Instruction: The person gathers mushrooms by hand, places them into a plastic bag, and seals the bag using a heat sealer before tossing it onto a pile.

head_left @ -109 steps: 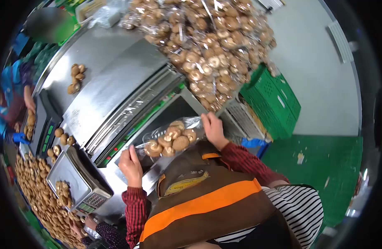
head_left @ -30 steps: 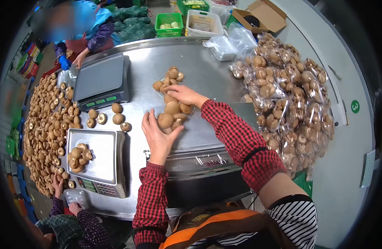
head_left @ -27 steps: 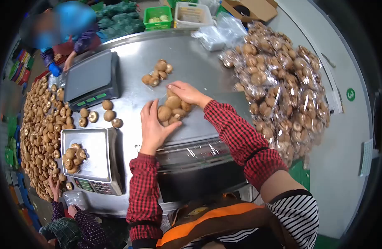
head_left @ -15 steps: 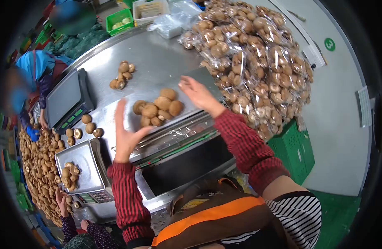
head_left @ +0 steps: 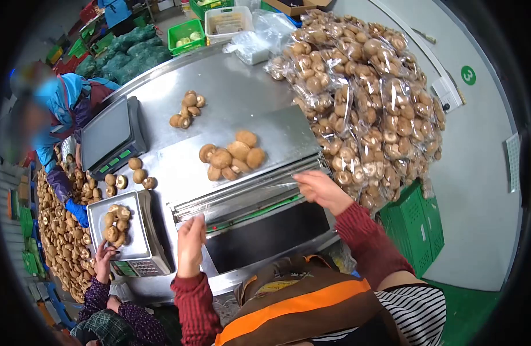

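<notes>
My left hand [head_left: 190, 239] is closed at the left end of the wrapping machine, its fingertips on the edge of the clear plastic film [head_left: 254, 195]. At the other end, my right hand [head_left: 323, 190] pinches that film's right edge. The film stretches between both hands over the roller of the wrapping machine [head_left: 190, 207]. Just beyond it, a group of brown mushrooms [head_left: 222, 157] lies loose on the steel plate. The dark front panel [head_left: 271, 236] of the machine is below my hands.
Many film-wrapped mushroom packs [head_left: 369, 98] are heaped at right, above a green crate [head_left: 412, 230]. At left stand two scales, a dark one [head_left: 107, 135] and one [head_left: 98, 213] with mushrooms on its pan. Two co-workers are there, one's hand [head_left: 104, 259] at the pan. Loose mushrooms [head_left: 187, 109] lie farther back.
Both hands have moved from beside the mushroom group down toward me, and closed on the film edge. The film is now pulled up between them. The mushrooms stay on the plate.
</notes>
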Action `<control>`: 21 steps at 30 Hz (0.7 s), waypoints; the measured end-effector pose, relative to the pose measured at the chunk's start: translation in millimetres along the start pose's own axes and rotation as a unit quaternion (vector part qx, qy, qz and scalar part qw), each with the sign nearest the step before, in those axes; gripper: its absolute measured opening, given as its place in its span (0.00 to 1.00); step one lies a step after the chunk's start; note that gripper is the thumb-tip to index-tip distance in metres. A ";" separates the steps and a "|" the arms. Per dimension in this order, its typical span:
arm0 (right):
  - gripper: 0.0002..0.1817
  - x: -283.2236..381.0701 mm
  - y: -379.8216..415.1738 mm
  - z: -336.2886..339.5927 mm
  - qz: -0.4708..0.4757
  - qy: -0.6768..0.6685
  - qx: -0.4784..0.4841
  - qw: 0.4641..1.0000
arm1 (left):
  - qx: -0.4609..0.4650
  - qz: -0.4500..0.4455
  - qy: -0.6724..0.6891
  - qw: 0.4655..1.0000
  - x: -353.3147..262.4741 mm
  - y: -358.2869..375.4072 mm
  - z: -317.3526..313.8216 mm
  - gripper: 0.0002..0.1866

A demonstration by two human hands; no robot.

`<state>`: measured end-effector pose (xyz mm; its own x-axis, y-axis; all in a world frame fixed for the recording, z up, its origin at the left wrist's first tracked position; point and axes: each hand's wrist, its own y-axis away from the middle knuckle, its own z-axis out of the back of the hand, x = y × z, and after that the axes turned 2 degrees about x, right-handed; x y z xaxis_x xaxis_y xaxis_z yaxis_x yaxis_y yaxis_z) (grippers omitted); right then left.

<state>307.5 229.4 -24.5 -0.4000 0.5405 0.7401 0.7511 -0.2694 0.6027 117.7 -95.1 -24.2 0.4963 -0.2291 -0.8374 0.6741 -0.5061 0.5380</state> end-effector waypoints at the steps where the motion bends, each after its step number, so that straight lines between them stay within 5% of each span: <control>1: 0.17 -0.1 9.5 -0.3 -0.082 -0.153 0.100 0.980 | 0.064 0.054 0.104 0.991 -15.5 16.9 -5.4 0.19; 2: 0.17 3.6 14.3 -0.7 -0.161 -0.301 0.194 0.920 | 0.128 0.106 0.206 0.964 -35.8 34.9 -11.4 0.20; 3: 0.18 16.4 15.5 -1.7 -0.140 -0.299 0.247 0.911 | 0.172 0.037 0.221 0.959 -57.1 42.8 -7.7 0.21; 4: 0.19 37.9 14.4 -2.8 0.042 -0.244 0.290 0.924 | 0.154 -0.137 0.171 0.963 -70.8 40.2 -1.8 0.21; 6: 0.20 106.6 13.0 -29.6 0.136 -0.367 0.203 0.898 | 0.108 -0.215 0.308 0.921 -117.5 30.0 -6.8 0.21; 7: 0.19 126.1 -10.3 -30.2 0.217 -0.294 0.212 0.906 | 0.048 -0.304 0.255 0.917 -135.2 15.9 -21.9 0.16; 8: 0.17 140.6 -35.9 -46.5 0.252 -0.244 0.126 0.928 | 0.007 -0.415 -0.011 0.910 -139.5 -17.1 -16.9 0.20; 11: 0.20 136.7 -129.2 -43.5 0.268 -0.021 -0.008 0.963 | -0.078 -0.397 -0.217 0.888 -131.5 -113.3 -33.6 0.20; 12: 0.20 121.6 -150.2 -37.7 0.268 -0.019 -0.007 0.963 | -0.065 -0.172 -0.318 0.930 -129.6 -128.1 -33.0 0.20; 14: 0.19 96.0 -170.1 -34.5 0.172 0.128 -0.002 0.977 | 0.029 -0.351 -0.388 0.852 -89.1 -159.6 -25.8 0.25; 15: 0.19 90.4 -172.2 -30.2 0.162 0.131 -0.002 0.978 | 0.029 -0.343 -0.383 0.857 -76.2 -157.1 -21.9 0.25; 17: 0.21 80.8 -168.9 -25.7 0.114 0.158 0.021 0.981 | 0.025 -0.400 -0.535 0.744 -65.6 -136.2 -18.3 0.40; 21: 0.25 98.6 -161.9 -36.6 0.084 0.223 -0.001 0.971 | 0.085 -0.330 -0.461 0.820 -79.4 -110.0 -29.3 0.58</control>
<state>127.2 297.2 -38.1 -0.4595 0.0895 0.8837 0.8252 -0.3249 0.4620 20.2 3.1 -14.1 -0.6216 -0.3505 -0.7005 0.5056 -0.8626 -0.0170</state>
